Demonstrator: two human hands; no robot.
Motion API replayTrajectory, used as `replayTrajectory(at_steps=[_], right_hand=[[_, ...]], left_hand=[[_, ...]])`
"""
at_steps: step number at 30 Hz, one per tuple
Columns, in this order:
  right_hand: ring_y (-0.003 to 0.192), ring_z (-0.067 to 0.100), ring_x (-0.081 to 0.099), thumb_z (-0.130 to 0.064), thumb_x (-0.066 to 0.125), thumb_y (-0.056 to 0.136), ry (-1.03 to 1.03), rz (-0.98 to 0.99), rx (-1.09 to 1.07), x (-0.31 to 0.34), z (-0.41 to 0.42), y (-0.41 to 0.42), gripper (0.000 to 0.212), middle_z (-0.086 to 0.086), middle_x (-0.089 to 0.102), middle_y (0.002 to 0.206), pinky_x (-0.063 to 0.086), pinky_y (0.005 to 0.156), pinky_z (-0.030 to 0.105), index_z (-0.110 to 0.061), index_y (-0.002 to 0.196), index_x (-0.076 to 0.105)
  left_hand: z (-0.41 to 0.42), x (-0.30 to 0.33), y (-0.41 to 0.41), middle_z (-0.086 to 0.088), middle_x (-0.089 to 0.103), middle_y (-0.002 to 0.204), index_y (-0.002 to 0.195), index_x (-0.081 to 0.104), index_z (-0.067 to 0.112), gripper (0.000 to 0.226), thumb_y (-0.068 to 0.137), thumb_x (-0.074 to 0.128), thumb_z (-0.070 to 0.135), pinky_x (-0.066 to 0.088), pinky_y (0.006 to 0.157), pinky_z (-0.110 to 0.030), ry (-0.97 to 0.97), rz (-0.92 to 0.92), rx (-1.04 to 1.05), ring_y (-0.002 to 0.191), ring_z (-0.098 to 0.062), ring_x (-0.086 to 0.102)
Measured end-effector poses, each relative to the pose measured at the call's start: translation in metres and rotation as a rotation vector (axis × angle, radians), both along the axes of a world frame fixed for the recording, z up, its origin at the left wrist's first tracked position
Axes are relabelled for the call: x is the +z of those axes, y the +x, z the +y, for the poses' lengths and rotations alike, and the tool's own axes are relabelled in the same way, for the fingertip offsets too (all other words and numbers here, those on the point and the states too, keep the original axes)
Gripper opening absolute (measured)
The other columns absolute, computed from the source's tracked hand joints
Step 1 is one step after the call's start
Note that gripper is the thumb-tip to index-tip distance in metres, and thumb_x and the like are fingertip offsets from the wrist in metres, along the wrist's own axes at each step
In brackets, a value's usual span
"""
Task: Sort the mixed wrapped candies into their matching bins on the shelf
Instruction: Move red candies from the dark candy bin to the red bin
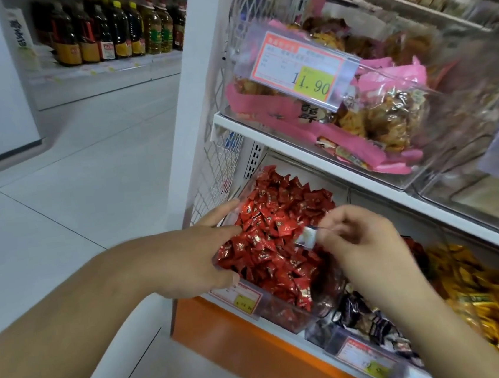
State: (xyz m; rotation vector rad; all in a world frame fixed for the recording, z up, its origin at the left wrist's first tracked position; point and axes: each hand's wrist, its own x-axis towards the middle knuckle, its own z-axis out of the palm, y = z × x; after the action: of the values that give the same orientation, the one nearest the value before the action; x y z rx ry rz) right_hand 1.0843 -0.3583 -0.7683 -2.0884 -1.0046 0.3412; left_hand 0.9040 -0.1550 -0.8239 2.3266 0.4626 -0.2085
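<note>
A clear bin (281,314) on the lower shelf is full of red wrapped candies (274,232). My left hand (196,256) rests on the bin's left side, index finger stretched along its rim and thumb at its front edge. My right hand (361,241) hovers over the red candies and pinches a small white wrapped candy (307,236) between thumb and fingers. To the right lie a bin of dark wrapped candies (370,321) and a bin of yellow wrapped candies (494,301).
The upper shelf (315,154) carries a clear bin of pink-wrapped snacks (372,114) with a price tag reading 11.90 (306,69). A wire mesh panel (221,167) closes the shelf's left end. Oil bottles (111,31) line a far shelf across the tiled floor (73,192).
</note>
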Motion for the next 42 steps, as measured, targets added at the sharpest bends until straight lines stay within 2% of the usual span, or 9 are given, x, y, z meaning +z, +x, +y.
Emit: replayTrajectory(at_steps=[4,10,15,20,23,28,35,38,42], right_hand=[[0.050,0.021,0.054,-0.021,0.065,0.097,-0.013,-0.159,-0.188,0.011,-0.062,0.023,0.010,-0.003,0.069,0.070,0.041,0.047,0.033,-0.024,0.087,0.068],[0.101,0.016,0.068,-0.034,0.070,0.091,-0.284,-0.497,-0.285,0.014,-0.084,0.026,0.024,-0.012,0.072,0.107,0.049,0.086,0.030,-0.032,0.116,0.070],[0.103,-0.010,0.061,-0.012,0.063,0.098,-0.092,-0.209,0.121,0.002,-0.008,-0.016,0.036,-0.027,0.068,0.106,0.049,0.083,0.008,-0.042,0.118,0.068],[0.098,-0.004,0.066,0.000,0.057,0.091,-0.554,0.072,0.529,-0.045,0.080,-0.012,0.056,-0.017,0.073,0.114,0.056,0.081,0.018,-0.042,0.125,0.070],[0.098,0.010,0.066,-0.002,0.064,0.086,-0.708,0.016,0.652,-0.056,0.102,-0.001,0.063,-0.010,0.070,0.124,0.056,0.079,0.026,-0.045,0.133,0.065],[0.133,0.007,0.048,-0.024,0.086,0.080,-0.803,-0.062,0.693,-0.062,0.108,0.023,0.076,-0.020,0.052,0.149,0.041,0.112,0.033,-0.050,0.143,0.053],[0.130,0.005,0.052,-0.024,0.087,0.079,-0.749,-0.093,0.638,-0.057,0.102,0.036,0.079,-0.023,0.053,0.145,0.047,0.109,0.034,-0.054,0.142,0.051],[0.128,-0.001,0.053,-0.019,0.087,0.080,-0.740,-0.050,0.614,-0.052,0.098,0.041,0.079,-0.023,0.055,0.143,0.049,0.107,0.030,-0.052,0.142,0.052],[0.128,-0.003,0.053,-0.015,0.088,0.079,-0.721,-0.034,0.574,-0.048,0.093,0.048,0.081,-0.022,0.055,0.143,0.050,0.107,0.032,-0.052,0.141,0.053]], left_hand=[[0.001,-0.006,0.002,0.054,-0.037,0.139,0.165,0.016,0.036,0.091,0.093,0.069,0.052,0.037,0.119,-0.033,0.006,-0.028,-0.002,0.154,0.000,0.017],[-0.005,0.001,0.002,0.052,-0.042,0.139,0.164,0.011,0.041,0.088,0.096,0.065,0.055,0.036,0.118,-0.028,0.022,0.007,-0.008,0.154,0.000,0.015],[-0.002,0.008,-0.001,0.051,-0.032,0.147,0.163,0.016,0.040,0.083,0.097,0.064,0.054,0.034,0.114,-0.022,0.051,-0.018,0.012,0.145,0.009,0.019],[0.000,0.010,-0.004,0.058,-0.029,0.141,0.162,0.022,0.040,0.076,0.099,0.064,0.046,0.040,0.102,-0.015,0.041,-0.011,0.021,0.137,0.017,0.026],[0.000,0.013,-0.003,0.060,-0.029,0.139,0.161,0.019,0.042,0.076,0.099,0.063,0.046,0.041,0.083,-0.007,0.024,0.033,0.041,0.109,0.030,0.040],[-0.001,0.013,-0.003,0.059,-0.032,0.137,0.161,0.014,0.047,0.081,0.097,0.063,0.051,0.042,0.075,-0.009,0.025,0.070,0.052,0.099,0.022,0.045],[-0.005,0.012,-0.003,0.059,-0.034,0.136,0.162,0.014,0.045,0.081,0.098,0.062,0.050,0.040,0.094,-0.009,0.004,0.037,0.049,0.122,0.027,0.032],[-0.005,0.013,-0.001,0.057,-0.034,0.138,0.162,0.016,0.044,0.080,0.098,0.062,0.050,0.037,0.077,0.000,0.001,0.032,0.053,0.103,0.035,0.036],[-0.003,0.011,-0.002,0.058,-0.034,0.137,0.162,0.016,0.044,0.080,0.098,0.063,0.049,0.033,0.091,-0.003,0.001,0.006,0.038,0.127,0.027,0.022]])
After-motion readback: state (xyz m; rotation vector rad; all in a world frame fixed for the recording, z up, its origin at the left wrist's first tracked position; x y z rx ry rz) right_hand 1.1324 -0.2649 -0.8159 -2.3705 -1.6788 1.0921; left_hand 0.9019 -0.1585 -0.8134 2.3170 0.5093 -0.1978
